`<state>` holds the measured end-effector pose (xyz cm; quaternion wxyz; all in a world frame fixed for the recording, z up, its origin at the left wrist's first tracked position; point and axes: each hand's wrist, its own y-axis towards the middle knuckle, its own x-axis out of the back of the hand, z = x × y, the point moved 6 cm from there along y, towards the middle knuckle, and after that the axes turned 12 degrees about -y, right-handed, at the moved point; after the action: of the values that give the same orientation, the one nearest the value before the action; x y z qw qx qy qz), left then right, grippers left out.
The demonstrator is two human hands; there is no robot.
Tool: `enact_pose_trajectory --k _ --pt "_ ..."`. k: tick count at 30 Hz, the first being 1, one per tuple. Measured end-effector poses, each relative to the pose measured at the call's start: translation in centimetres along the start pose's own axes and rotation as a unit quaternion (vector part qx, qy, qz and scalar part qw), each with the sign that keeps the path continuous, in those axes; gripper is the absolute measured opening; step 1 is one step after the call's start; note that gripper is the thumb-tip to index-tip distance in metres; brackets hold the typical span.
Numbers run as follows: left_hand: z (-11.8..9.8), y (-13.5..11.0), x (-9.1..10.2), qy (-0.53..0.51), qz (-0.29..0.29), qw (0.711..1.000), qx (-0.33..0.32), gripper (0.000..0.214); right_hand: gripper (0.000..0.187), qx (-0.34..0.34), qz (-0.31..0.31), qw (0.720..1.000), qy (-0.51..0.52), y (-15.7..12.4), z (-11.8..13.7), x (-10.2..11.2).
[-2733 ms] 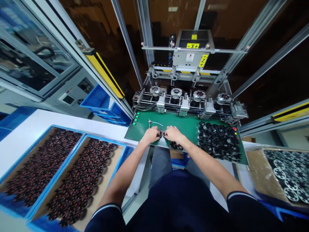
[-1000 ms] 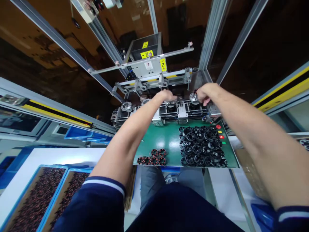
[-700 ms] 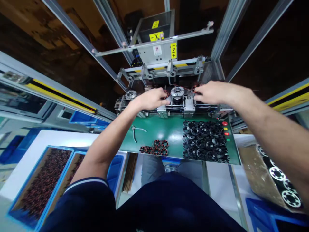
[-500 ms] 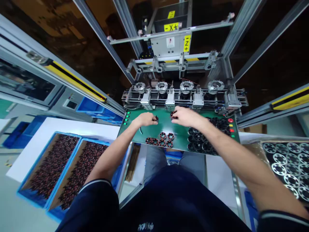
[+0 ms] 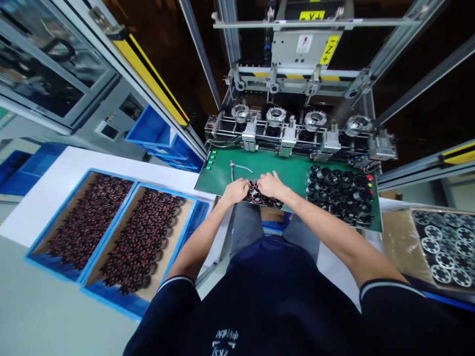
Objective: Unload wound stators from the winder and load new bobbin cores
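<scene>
Both hands rest at the near edge of the green work mat point(image 5: 289, 170). My left hand point(image 5: 236, 190) and my right hand point(image 5: 272, 185) are closed around a small cluster of copper-wound stators point(image 5: 261, 199), fingers curled on them. To the right on the mat lies a heap of black ring-shaped housings point(image 5: 341, 195). Behind the mat stands a row of round metal fixtures point(image 5: 276, 116), with nothing in hand near them.
Small pliers point(image 5: 237, 169) lie on the mat's left part beside green indicator lights point(image 5: 211, 162). Two blue trays of wound stators point(image 5: 111, 232) sit on the white table to the left. A tray of flat silver discs point(image 5: 443, 244) stands at the right. Machine frame and yellow-striped posts surround the station.
Both hands drew back from the machine fixtures, each carrying a wound stator, down to the cluster at the mat's near edge. The camera view tilted down and left.
</scene>
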<state>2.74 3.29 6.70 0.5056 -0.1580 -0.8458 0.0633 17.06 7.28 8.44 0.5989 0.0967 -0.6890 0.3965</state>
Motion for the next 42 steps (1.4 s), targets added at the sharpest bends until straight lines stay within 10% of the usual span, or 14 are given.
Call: enact_pose_trajectory --k 16,22,27,34,42 --pt "-1.5 -2.3 0.7 -0.067 -0.105 0.992 0.012 0.051 0.054 -0.024 -0.166 0.975 0.149 -9.2 0.7 -2.7" --pt "-10.1 -1.4 1.9 -0.192 -0.134 0.962 -0.139 0.047 0.046 -0.017 -0.178 0.949 0.261 -21.5 -4.2 -4.2" --pt "-19.6 0.3 -3.2 -0.157 -0.063 0.947 -0.274 0.043 0.028 -0.127 -0.268 0.947 0.121 -30.6 -12.8 -3.0" --pt "-25.8 2.9 -11.4 0.022 0.007 0.951 -0.307 0.033 0.036 -0.192 -0.200 0.960 -0.036 -27.6 -17.5 -7.6" --pt "-25.9 3.8 -12.0 0.009 0.005 0.931 -0.364 0.022 0.025 -0.187 -0.188 0.963 -0.038 -26.6 -17.9 -8.4"
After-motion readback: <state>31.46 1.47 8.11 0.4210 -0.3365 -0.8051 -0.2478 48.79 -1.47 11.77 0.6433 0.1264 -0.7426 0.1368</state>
